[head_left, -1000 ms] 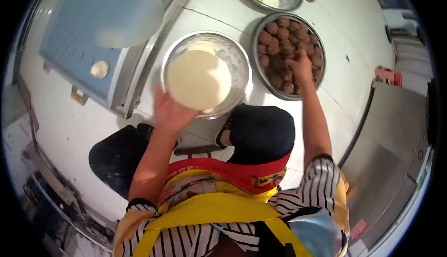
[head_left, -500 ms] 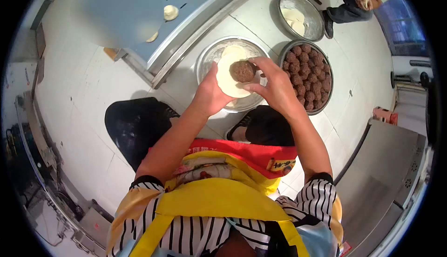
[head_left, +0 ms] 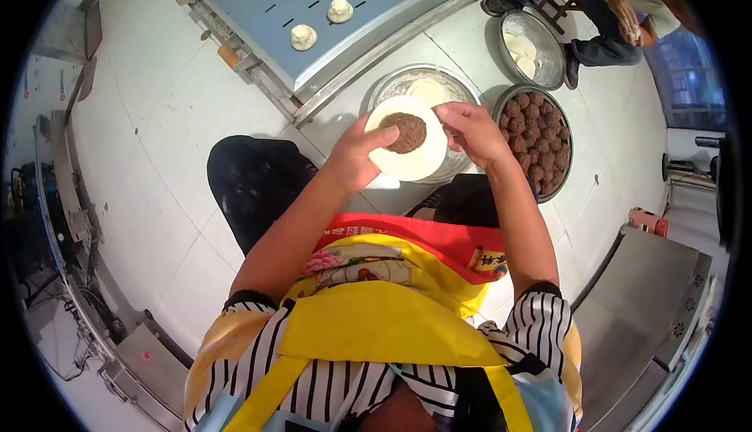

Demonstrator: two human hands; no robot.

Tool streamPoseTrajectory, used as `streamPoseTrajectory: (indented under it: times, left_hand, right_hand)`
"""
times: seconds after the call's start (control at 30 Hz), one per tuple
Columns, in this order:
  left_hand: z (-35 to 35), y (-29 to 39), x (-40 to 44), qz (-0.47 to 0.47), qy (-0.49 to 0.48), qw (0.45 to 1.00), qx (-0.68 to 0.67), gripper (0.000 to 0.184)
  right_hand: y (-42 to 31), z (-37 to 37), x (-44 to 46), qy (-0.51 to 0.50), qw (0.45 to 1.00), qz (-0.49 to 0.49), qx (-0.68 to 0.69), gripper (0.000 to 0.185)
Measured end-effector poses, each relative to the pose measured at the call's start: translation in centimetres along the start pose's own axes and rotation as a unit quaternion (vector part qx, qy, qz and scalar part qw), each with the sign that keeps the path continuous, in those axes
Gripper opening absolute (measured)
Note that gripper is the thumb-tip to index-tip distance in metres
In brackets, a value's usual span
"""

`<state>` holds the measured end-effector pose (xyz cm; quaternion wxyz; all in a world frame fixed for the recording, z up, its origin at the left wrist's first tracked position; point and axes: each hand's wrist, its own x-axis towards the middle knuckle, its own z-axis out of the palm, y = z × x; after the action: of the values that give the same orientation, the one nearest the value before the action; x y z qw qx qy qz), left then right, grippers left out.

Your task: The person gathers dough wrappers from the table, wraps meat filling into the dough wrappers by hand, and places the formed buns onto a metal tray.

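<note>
A round, pale dough wrapper [head_left: 415, 170] lies across my left hand [head_left: 356, 159], whose fingers go underneath it. On the wrapper sits a brown ball of filling [head_left: 406, 134], with my left thumb pressed on its left side. My right hand [head_left: 476, 133] is closed at the wrapper's upper right edge, thumb and fingers together there. Just beneath my hands is a metal bowl [head_left: 468, 87] on the floor, partly covered by them, with more dough rounds [head_left: 427, 90] in it.
Right of the bowl stands a round pan [head_left: 569, 162] full of filling balls [head_left: 540, 138]. Behind it, another metal bowl [head_left: 554, 60] holds dough rounds beside a seated person's hands [head_left: 627, 25]. Two shaped buns [head_left: 304, 37] rest on the slotted blue-grey surface [head_left: 258, 1].
My right hand has let go of the filling ball and moved to the wrapper's edge. My left thumb has come over onto the ball. The whole view has shifted, showing both buns clearly.
</note>
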<state>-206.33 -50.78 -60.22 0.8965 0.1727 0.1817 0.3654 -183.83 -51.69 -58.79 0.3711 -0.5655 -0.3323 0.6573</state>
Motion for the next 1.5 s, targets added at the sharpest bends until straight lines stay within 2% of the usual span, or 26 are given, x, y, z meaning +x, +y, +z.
streamPoseTrajectory:
  times: [0.03,0.07,0.2,0.3,0.37,0.5,0.6,0.67,0.7,0.77,0.9,1.0,1.07,1.2,1.27,1.4,1.5]
  left_hand:
    - [0.0,-0.2,-0.1,-0.003,-0.003,1.000,0.006,0.045]
    - [0.0,-0.4,-0.2,-0.006,-0.006,1.000,0.013,0.044]
    - [0.0,-1.1,-0.1,0.001,0.035,0.998,0.059,0.044]
    - [0.4,-1.4,0.0,0.004,0.051,0.995,0.091,0.046]
    - [0.6,-1.6,0.1,0.019,0.071,0.991,0.112,0.047]
    - [0.2,-2.0,0.1,-0.009,0.100,0.983,0.155,0.048]
    - [0.9,-1.9,-0.1,0.000,0.112,0.971,0.211,0.047]
    - [1.0,-1.9,0.0,0.022,0.118,0.963,0.242,0.046]
    - [1.0,-1.9,0.0,0.032,0.116,0.958,0.259,0.046]
    - [1.1,-1.7,0.2,0.054,0.111,0.948,0.292,0.045]
    - [1.3,-0.9,-0.1,0.024,0.111,0.949,0.293,0.044]
    - [1.2,-0.5,-0.1,0.000,0.098,0.946,0.309,0.045]
    - [0.5,-0.4,0.1,-0.021,0.077,0.943,0.323,0.045]
    - [0.2,-1.1,0.2,0.031,0.108,0.916,0.386,0.047]
    - [-0.1,-1.6,0.5,0.053,0.115,0.896,0.426,0.046]
    - [0.2,-1.2,0.1,0.005,0.094,0.879,0.468,0.046]
    - [0.9,-0.2,0.0,-0.028,0.065,0.883,0.464,0.047]
  right_hand:
    - [0.2,0.0,0.1,-0.043,0.998,0.024,0.041,0.019]
    - [0.4,0.3,0.3,-0.023,0.997,0.028,0.061,0.016]
    - [-0.2,0.8,-0.2,-0.040,0.999,-0.005,0.008,0.012]
    - [-0.3,1.2,-0.2,-0.020,0.999,-0.043,0.027,0.008]
    - [0.1,0.9,0.0,-0.029,0.999,-0.033,0.010,0.006]
    - [0.3,1.0,-0.3,-0.057,0.997,-0.039,-0.021,0.009]
    - [1.5,0.8,-0.1,-0.042,0.988,-0.103,-0.112,0.010]
    - [1.1,1.7,-0.5,0.002,0.987,-0.144,-0.067,0.009]
    - [1.0,2.1,-0.7,0.023,0.985,-0.165,-0.045,0.009]
    - [1.0,2.2,-0.7,0.025,0.988,-0.147,-0.043,0.008]
    - [0.4,2.1,-1.0,-0.009,0.987,-0.149,-0.055,0.007]
    - [0.9,2.0,-0.7,-0.036,0.987,-0.159,-0.006,0.006]
    - [1.5,1.7,-0.6,-0.046,0.988,-0.143,-0.041,0.006]
    - [1.6,2.3,-1.2,-0.002,0.982,-0.179,-0.055,0.007]
    - [1.1,2.3,-1.1,0.002,0.986,-0.153,-0.064,0.007]
    - [1.1,2.1,-1.5,-0.037,0.981,-0.136,-0.134,0.005]
    - [1.1,2.4,-1.9,-0.053,0.968,-0.219,-0.112,0.003]
